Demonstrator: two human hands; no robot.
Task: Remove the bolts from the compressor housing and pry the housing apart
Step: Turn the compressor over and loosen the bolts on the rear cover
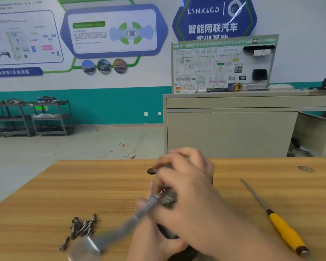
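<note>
The dark grey compressor housing [168, 201] stands on the wooden table [83, 185], mostly covered by my hands, with one mounting lug [151, 171] sticking out at the left. My right hand [188, 178] reaches in from the lower right and grips the top of the housing, fingers curled over it. My left hand [147, 228] comes up from the bottom edge, partly under the right forearm, and holds a metal ratchet wrench [120, 227]. The wrench is motion-blurred and slants from the housing down to the left. Several removed bolts [83, 226] lie in a pile to the left.
A yellow-handled screwdriver [282, 230] lies on the table to the right, tip pointing away from me. One loose bolt [64, 243] lies near the front left edge. Beyond the table stand a beige cabinet [231, 132] and metal shelf racks [45, 119].
</note>
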